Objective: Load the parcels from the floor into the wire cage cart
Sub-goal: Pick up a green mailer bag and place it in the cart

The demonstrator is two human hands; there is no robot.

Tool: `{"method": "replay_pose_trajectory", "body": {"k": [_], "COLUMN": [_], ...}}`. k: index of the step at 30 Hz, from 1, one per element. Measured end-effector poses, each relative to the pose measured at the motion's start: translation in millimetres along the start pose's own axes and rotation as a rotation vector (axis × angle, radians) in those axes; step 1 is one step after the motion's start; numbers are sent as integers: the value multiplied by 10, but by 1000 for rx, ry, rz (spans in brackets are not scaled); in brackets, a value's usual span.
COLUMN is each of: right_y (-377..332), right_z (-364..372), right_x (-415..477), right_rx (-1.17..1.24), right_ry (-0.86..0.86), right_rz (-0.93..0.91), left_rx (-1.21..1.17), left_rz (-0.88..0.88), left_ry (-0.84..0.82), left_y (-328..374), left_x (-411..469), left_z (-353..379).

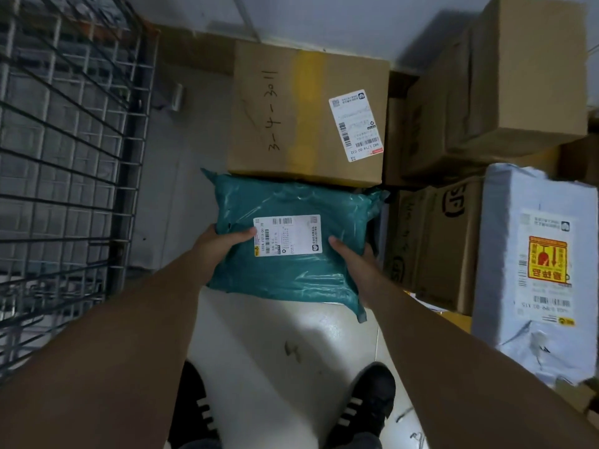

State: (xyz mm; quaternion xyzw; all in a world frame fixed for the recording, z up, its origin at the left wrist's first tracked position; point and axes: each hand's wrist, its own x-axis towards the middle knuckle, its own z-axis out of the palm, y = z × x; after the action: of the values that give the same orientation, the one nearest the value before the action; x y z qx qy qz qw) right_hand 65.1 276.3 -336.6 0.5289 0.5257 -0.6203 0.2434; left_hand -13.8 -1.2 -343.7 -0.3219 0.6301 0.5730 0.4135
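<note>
A teal plastic mailer parcel [291, 273] with a white shipping label is held in front of me, above the floor. My left hand [215, 244] grips its left edge, thumb on top by the label. My right hand [353, 257] grips its right edge, thumb on top. The wire cage cart [64, 150] stands at the left, its mesh wall beside my left arm. A brown cardboard box [304, 115] marked "3-4-3011" sits on the floor just beyond the mailer.
Stacked brown boxes [518, 76] rise at the right, with SF-marked cartons [444, 244] below. A grey wrapped parcel [534, 270] with a red and yellow sticker stands nearer right. My black shoes [369, 403] are on the white tiled floor [278, 345].
</note>
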Motion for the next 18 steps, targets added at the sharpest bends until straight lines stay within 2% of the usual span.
{"method": "replay_pose_trajectory", "body": {"k": [3, 7, 13, 18], "right_y": [38, 84, 60, -168], "right_z": [-54, -94, -183, -244], "right_x": [80, 98, -136, -775], "right_rx": [44, 102, 126, 126], "right_ry": [-38, -112, -162, -201], "right_rz": [-24, -24, -42, -67], "left_rx": [-23, -63, -54, -86], "left_rz": [29, 79, 165, 177], "left_ry": [-105, -149, -108, -64], "left_y": [3, -69, -50, 159], "left_x": [12, 23, -171, -813], "left_z": [-5, 5, -31, -138]}}
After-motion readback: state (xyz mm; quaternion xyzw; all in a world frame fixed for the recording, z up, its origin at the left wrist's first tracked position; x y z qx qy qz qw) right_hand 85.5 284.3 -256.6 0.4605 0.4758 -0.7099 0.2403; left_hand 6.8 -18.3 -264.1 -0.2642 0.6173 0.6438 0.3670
